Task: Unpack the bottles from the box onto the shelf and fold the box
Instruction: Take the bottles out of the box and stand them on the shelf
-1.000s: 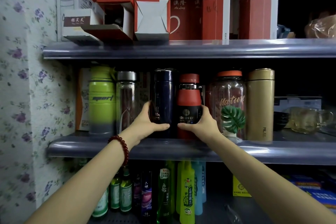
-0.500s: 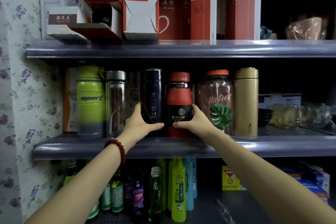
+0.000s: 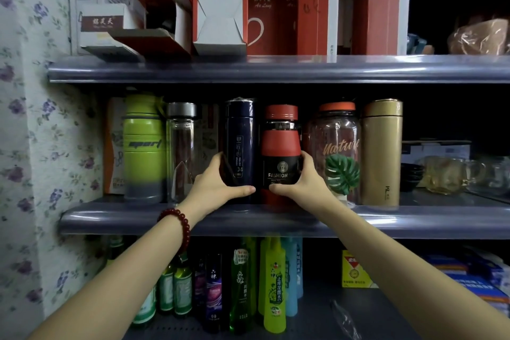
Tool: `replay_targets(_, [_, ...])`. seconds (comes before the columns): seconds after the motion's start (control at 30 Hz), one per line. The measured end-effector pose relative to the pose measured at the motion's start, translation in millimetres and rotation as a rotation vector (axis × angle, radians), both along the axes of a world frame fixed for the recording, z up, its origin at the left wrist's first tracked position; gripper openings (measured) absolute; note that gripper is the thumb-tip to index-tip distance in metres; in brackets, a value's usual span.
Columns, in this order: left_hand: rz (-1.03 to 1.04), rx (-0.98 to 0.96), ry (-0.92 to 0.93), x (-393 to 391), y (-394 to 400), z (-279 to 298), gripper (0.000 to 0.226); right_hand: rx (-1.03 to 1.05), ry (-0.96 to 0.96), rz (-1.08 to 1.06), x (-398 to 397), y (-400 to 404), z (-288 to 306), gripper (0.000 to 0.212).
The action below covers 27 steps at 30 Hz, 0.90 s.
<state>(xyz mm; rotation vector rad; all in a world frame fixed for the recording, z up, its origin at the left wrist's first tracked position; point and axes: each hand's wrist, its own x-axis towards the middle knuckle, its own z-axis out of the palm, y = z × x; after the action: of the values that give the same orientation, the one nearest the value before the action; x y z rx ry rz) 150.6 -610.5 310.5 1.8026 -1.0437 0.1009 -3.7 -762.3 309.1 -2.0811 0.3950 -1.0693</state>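
Observation:
A dark navy flask [image 3: 239,130] and a red-and-black bottle [image 3: 281,146] stand upright side by side on the middle shelf [image 3: 430,222]. My left hand [image 3: 218,183] grips the navy flask low down, thumb across its front. My right hand [image 3: 302,183] grips the lower part of the red-and-black bottle, thumb under its label. In the same row stand a green sport bottle [image 3: 143,146], a clear glass bottle [image 3: 180,146], a glass jar with a leaf print [image 3: 338,152] and a gold flask [image 3: 382,152]. No box being unpacked is in view.
The top shelf [image 3: 276,69] holds red and white cartons, some with open flaps [image 3: 219,22]. The bottom shelf carries several green, yellow and dark bottles [image 3: 271,284] and small boxes. Glass mugs [image 3: 447,174] sit at the right. Floral wallpaper [image 3: 30,146] bounds the left side.
Both hands stay on the same two bottles. The view has shifted slightly, and the bottles' place on the shelf looks unchanged.

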Motion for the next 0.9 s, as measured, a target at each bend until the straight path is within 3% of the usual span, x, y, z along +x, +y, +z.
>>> replay_targets(0.3, [0.063, 0.036, -0.083, -13.4, 4.1, -3.7, 0.104, -0.242, 0.010, -0.193, -10.9, 13.7, 2.9, 0.074])
replay_targets(0.43, [0.089, -0.041, -0.184, -15.5, 21.9, -0.4, 0.070, -0.304, 0.019, -0.330, -14.1, 34.9, 6.7, 0.089])
replay_targets(0.5, [0.131, -0.155, -0.226, -13.5, 38.8, 5.3, 0.042, -0.380, -0.042, -0.392, -14.1, 52.9, 11.3, 0.081])
replay_targets(0.57, [0.212, -0.278, -0.290, -6.5, 58.6, 12.3, 0.022, -0.428, -0.123, -0.334, -9.0, 75.7, 16.3, 0.069])
replay_targets(0.63, [0.312, -0.382, -0.326, 6.1, 78.2, 18.3, 0.017, -0.414, -0.153, -0.199, 2.7, 99.3, 20.1, 0.065])
replay_targets(0.73, [0.478, -0.439, -0.312, 33.1, 102.9, 20.2, 0.032, -0.354, -0.115, -0.048, 30.5, 129.0, 19.2, 0.066])
replay_targets(0.9, [0.498, -0.270, -0.101, 72.1, 120.2, 14.1, 0.093, -0.209, -0.006, 0.014, 83.1, 155.1, 7.7, 0.083])
